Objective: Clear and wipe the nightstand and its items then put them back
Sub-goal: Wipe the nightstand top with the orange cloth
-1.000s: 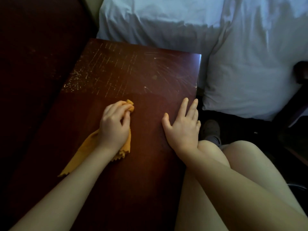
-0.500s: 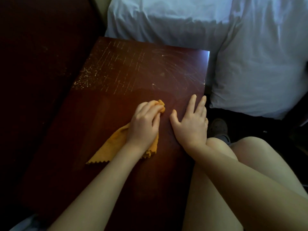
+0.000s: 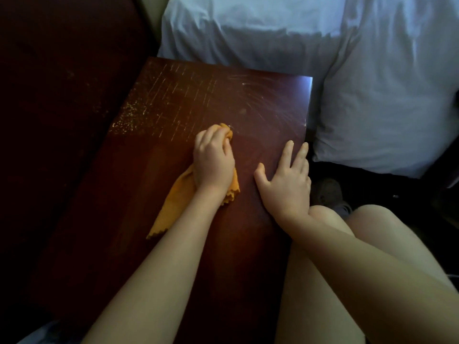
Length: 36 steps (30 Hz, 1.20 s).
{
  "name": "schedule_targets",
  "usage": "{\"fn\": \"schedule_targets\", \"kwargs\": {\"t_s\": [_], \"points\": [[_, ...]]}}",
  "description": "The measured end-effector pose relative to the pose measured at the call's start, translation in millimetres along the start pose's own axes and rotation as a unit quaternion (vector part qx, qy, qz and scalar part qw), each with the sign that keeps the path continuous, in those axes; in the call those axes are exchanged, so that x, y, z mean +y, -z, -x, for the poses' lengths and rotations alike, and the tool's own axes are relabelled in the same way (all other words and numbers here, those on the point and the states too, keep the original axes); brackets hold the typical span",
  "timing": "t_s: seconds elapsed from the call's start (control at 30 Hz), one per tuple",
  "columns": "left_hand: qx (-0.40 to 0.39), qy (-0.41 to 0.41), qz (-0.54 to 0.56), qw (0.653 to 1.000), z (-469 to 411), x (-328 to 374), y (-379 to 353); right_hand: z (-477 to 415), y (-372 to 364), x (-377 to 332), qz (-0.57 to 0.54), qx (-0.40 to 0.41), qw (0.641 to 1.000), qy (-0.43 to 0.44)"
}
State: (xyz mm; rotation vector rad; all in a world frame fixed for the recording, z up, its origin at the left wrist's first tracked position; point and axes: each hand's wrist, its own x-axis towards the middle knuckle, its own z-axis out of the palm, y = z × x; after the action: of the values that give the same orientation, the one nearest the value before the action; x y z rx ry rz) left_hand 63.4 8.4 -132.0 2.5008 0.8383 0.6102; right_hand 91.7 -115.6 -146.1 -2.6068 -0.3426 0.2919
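Orange cloth (image 3: 173, 204), gripped by left hand (image 3: 213, 162), has slid forward.

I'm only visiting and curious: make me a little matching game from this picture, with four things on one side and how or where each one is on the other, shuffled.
Things:
1. left hand
2. right hand
3. cloth
4. pillow

States:
A. white, beside the nightstand
B. flat on the nightstand, fingers straight
C. orange, partly under a hand
D. fingers curled, gripping something

Pairs: 1-D, 2-B, 3-C, 4-A
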Motion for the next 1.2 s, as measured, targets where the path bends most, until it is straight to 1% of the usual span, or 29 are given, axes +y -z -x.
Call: {"fn": "schedule_targets", "kwargs": {"t_s": [0.17,0.23,0.3,0.4,0.47,0.53,0.63,0.73,0.8,0.87,0.97,1.03,1.1,1.2], "points": [[-0.098,-0.132,0.017,0.986,23,-12,16,0,0,0,-0.004,-0.001,1.0,-0.001],[-0.118,-0.156,0.015,0.981,24,-20,22,0,0,0,-0.004,0.001,1.0,0.001],[-0.094,-0.128,0.0,0.987,17,-22,21,0,0,0,-0.003,0.001,1.0,0.001],[-0.021,-0.018,-0.002,1.0,0,-12,9,0,0,0,-0.003,-0.002,1.0,0.002],[0.005,0.02,-0.002,1.0,-9,-3,-1,0,0,0,-0.002,-0.002,1.0,0.002],[0.002,0.009,-0.003,1.0,-14,4,-8,0,0,0,0.0,0.0,1.0,0.004],[-0.04,-0.056,0.006,0.998,-9,9,-7,0,0,0,0.001,-0.001,1.0,0.005],[-0.09,-0.122,0.015,0.988,10,2,5,0,-1,1,0.003,-0.004,1.0,0.006],[-0.11,-0.156,0.019,0.981,24,-6,14,-1,-1,2,0.002,-0.007,1.0,0.006],[-0.108,-0.152,0.013,0.982,28,-13,20,-1,-1,2,-0.003,-0.006,1.0,0.006],[-0.067,-0.077,-0.006,0.995,15,-12,17,-1,-1,2,-0.015,-0.006,1.0,0.005],[-0.039,-0.042,-0.006,0.998,2,-5,9,-1,-1,2,-0.021,-0.008,1.0,0.007],[-0.033,-0.039,-0.005,0.999,-7,4,-1,0,0,2,-0.025,-0.01,1.0,0.008],[-0.058,-0.08,0.003,0.995,-11,14,-9,0,0,1,-0.029,-0.008,0.999,0.009]]}}
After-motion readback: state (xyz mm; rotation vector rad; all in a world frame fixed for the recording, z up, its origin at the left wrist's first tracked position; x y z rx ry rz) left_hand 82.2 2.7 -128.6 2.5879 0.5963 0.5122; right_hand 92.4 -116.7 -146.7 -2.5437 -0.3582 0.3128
